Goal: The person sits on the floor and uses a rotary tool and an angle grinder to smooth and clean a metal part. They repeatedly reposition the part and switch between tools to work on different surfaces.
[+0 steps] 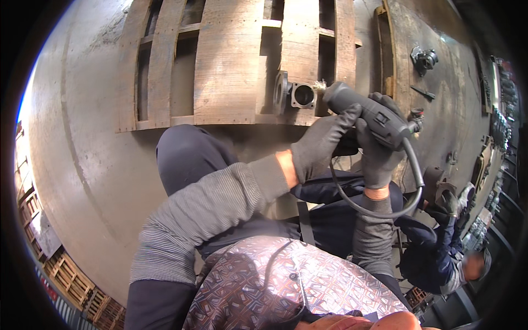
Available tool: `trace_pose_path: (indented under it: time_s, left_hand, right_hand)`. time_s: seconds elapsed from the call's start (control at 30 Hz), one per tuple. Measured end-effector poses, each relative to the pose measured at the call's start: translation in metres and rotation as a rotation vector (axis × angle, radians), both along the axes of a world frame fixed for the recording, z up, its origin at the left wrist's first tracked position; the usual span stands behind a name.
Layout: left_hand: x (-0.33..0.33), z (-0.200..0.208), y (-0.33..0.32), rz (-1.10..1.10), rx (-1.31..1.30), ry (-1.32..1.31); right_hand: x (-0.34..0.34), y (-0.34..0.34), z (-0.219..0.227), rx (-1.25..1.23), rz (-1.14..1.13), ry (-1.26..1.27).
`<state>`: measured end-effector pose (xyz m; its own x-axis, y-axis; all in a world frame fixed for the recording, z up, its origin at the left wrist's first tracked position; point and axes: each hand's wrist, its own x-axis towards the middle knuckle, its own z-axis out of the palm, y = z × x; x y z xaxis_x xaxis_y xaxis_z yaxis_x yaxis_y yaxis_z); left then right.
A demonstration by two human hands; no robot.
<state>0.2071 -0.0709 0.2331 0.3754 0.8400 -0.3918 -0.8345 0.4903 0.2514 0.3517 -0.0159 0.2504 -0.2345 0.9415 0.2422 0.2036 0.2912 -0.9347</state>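
Both my hands wear dark grey gloves and grip a black corded grinder (377, 118). My left hand (324, 137) is closed at its front underside, thumb along the body. My right hand (379, 159) wraps the rear part from below, close to where the cord (415, 165) comes out. A pale, bristly tip (320, 85) shows at the tool's front; whether it is a wire brush or sparks I cannot tell. Just left of that tip, a grey metal casting (302, 95) with a round bore and a flange sits on the wooden pallet (228, 71).
The cord loops beneath my right forearm. On the right, another metal fitting (424, 59) and a dark slim tool (423, 92) lie on a worn surface. A co-worker (440, 253) sits at the lower right. Stacked pallets (71, 278) stand at the far lower left.
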Motion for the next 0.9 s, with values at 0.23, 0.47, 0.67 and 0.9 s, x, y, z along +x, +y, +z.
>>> trace_pose_path:
  time_s: [0.23, 0.47, 0.67, 0.9]
  left_hand:
    - [0.004, 0.025, -0.004, -0.008, 0.066, -0.026]
    - [0.0, 0.049, -0.015, 0.12, 0.193, 0.209]
    - [0.023, 0.029, -0.006, 0.219, -0.037, -0.083]
    - [0.03, 0.021, -0.012, 0.326, -0.138, -0.162]
  right_hand:
    - [0.007, 0.001, 0.004, 0.025, 0.049, -0.101]
    - [0.015, 0.005, -0.001, -0.152, -0.001, 0.137]
    - [0.005, -0.002, -0.006, -0.284, 0.139, 0.453]
    - [-0.005, -0.007, -0.006, -0.044, 0.075, -0.116]
